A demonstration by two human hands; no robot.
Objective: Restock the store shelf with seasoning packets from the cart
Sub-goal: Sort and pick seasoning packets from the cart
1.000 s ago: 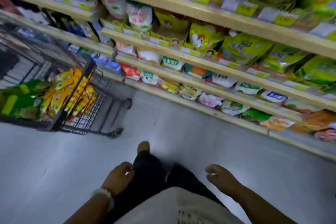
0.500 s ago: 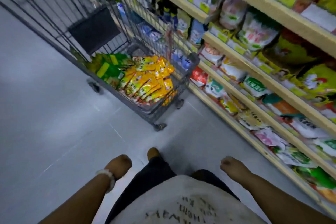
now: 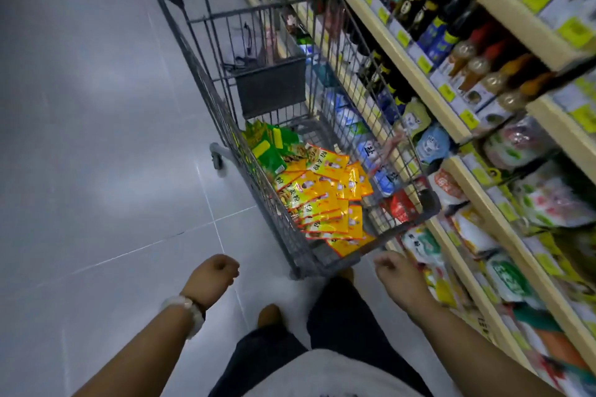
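Note:
A grey wire shopping cart [image 3: 206,80] stands in the aisle right in front of me, beside the shelves. Its basket holds several yellow seasoning packets [image 3: 325,200] and a few green packets [image 3: 269,147] behind them. My left hand [image 3: 214,277] hangs just short of the cart's near end, fingers loosely curled, holding nothing; a white bead bracelet is on the wrist. My right hand [image 3: 400,280] hangs near the cart's near right corner, fingers loosely curled and holding nothing. The store shelf [image 3: 464,229] runs along the right with packets on its lower tiers.
Dark sauce bottles [image 3: 416,6] and orange-capped bottles [image 3: 477,64] fill the upper shelves. Bagged goods [image 3: 429,142] sit lower down. Grey tiled floor [image 3: 96,138] stretches to the left of the cart. My feet and dark trousers are below, close to the cart's near wheel.
My view has swung left from the shelves to the cart, which now lies much nearer, directly ahead. Both hands stay low and hold nothing, now close to the cart's near end.

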